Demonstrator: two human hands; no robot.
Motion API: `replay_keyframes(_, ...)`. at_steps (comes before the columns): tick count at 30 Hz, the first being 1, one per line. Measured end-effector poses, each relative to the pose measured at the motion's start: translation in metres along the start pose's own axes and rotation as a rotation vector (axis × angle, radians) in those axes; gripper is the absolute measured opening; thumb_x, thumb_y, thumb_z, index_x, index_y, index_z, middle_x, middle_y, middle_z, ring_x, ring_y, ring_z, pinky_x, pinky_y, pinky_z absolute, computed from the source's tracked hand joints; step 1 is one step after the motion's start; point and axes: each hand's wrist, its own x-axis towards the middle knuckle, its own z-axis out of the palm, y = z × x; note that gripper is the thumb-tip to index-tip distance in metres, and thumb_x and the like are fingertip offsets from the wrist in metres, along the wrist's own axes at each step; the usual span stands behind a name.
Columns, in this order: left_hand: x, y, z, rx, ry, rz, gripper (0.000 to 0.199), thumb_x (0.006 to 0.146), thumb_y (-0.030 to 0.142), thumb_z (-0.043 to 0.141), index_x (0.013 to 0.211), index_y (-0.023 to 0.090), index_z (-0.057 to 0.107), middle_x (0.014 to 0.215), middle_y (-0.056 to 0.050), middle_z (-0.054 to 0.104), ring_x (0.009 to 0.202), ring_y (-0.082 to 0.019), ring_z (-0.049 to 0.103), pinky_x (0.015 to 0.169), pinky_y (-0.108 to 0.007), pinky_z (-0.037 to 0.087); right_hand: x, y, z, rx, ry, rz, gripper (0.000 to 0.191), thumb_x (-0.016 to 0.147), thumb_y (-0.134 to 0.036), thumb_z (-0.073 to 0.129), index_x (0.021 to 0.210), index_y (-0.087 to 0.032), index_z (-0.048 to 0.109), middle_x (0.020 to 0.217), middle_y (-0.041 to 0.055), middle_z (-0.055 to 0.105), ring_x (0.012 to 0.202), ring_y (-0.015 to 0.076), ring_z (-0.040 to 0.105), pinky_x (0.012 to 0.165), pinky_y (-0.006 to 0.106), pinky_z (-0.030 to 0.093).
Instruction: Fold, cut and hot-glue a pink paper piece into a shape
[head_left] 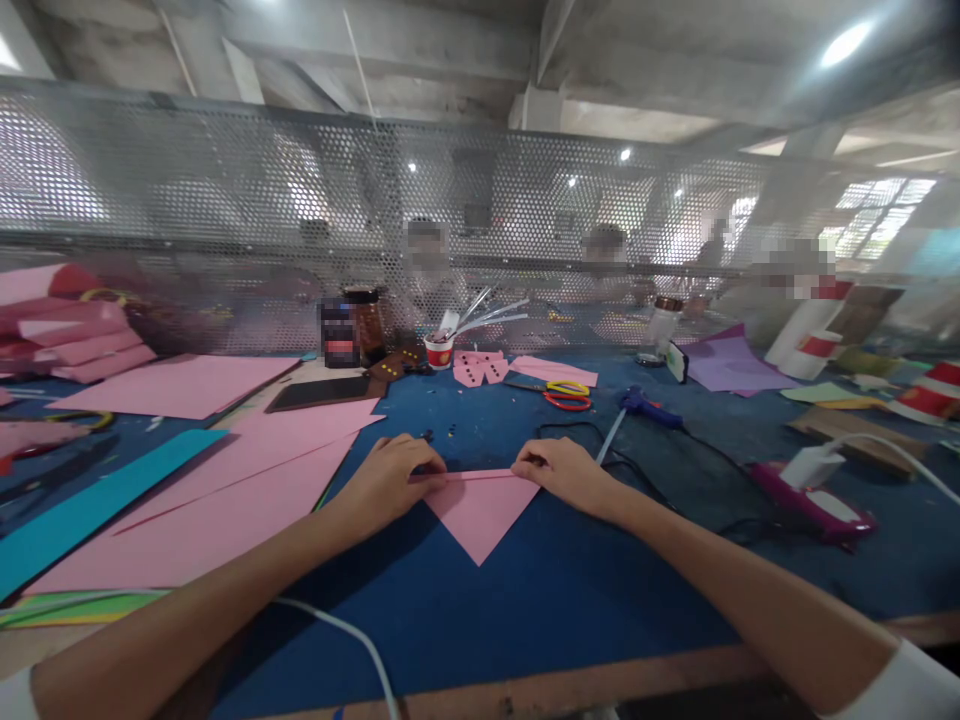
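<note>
A pink sheet of paper (480, 515) lies on the blue table in front of me, its corner pointing toward me and a narrow folded strip along its far edge. My left hand (394, 475) pinches the left end of that strip. At the opposite end, my right hand (562, 470) has its fingers closed on the strip too. Both hands rest low on the table top. Scissors (566, 393) with yellow and red handles lie beyond the paper. Behind my right hand is a blue glue gun (649, 407) with a glue stick in it.
Large pink sheets (247, 500) and a teal strip (112, 500) cover the left side. A paper cup (439, 350) with clear sticks stands at the back. On the right, a purple power strip (814, 505) and cords lie near my forearm. A white cable (337, 622) crosses the front left.
</note>
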Motion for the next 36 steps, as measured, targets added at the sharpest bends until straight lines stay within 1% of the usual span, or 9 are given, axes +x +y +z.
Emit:
replay_keyframes(8,0.0000,0.0003,-0.0012,0.019,0.004,0.024,0.015,0.092,0.036,0.060,0.089,0.026,0.071,0.094,0.001,0.073,0.095,-0.022,0.060,0.090,-0.038,0.037,-0.0025,-0.0060,-0.0038,-0.023,0.013,-0.031,0.017,0.088,-0.038,0.065,0.095,-0.025,0.072,0.088,0.0000,0.072,0.086,0.0181,0.063,0.071,0.026,0.037)
replay_keyframes(13,-0.0006,-0.0006,-0.0013,0.032,0.007,0.031,0.014,0.092,0.036,0.061,0.089,0.027,0.072,0.094,0.001,0.073,0.095,-0.022,0.060,0.090,-0.038,0.037,-0.0013,-0.0052,-0.0027,-0.023,0.007,-0.059,0.014,0.090,-0.034,0.064,0.093,-0.024,0.073,0.091,0.0004,0.073,0.087,0.0177,0.062,0.073,0.027,0.038)
replay_keyframes(20,-0.0014,0.0006,-0.0018,0.021,0.014,0.047,0.018,0.093,0.038,0.060,0.090,0.026,0.072,0.094,0.000,0.074,0.093,-0.021,0.061,0.091,-0.037,0.037,-0.0009,-0.0037,-0.0014,-0.030,0.025,-0.086,0.013,0.091,-0.033,0.064,0.092,-0.023,0.072,0.093,-0.0004,0.073,0.087,0.0169,0.062,0.076,0.027,0.039)
replay_keyframes(27,-0.0016,-0.0032,0.0027,0.019,0.035,0.047,0.017,0.093,0.039,0.059,0.092,0.026,0.070,0.097,0.000,0.073,0.095,-0.022,0.061,0.090,-0.038,0.037,-0.0011,-0.0048,-0.0007,-0.039,0.037,-0.097,0.011,0.091,-0.029,0.064,0.093,-0.021,0.072,0.095,0.0013,0.072,0.090,0.0174,0.062,0.078,0.028,0.039)
replay_keyframes(32,-0.0011,-0.0028,0.0035,0.008,0.021,0.043,0.014,0.093,0.034,0.058,0.092,0.026,0.070,0.097,-0.001,0.073,0.096,-0.022,0.060,0.091,-0.039,0.037,-0.0012,-0.0029,0.0008,-0.014,0.057,-0.120,0.009,0.090,-0.028,0.065,0.093,-0.021,0.071,0.094,0.0004,0.072,0.090,0.0166,0.062,0.080,0.028,0.039)
replay_keyframes(36,-0.0017,-0.0014,0.0033,0.021,0.013,0.042,0.017,0.094,0.036,0.057,0.091,0.026,0.071,0.096,-0.001,0.073,0.095,-0.022,0.060,0.088,-0.039,0.038,-0.0007,-0.0009,0.0023,-0.017,0.043,-0.131,0.009,0.091,-0.027,0.065,0.094,-0.021,0.070,0.095,0.0013,0.071,0.090,0.0172,0.062,0.081,0.029,0.039)
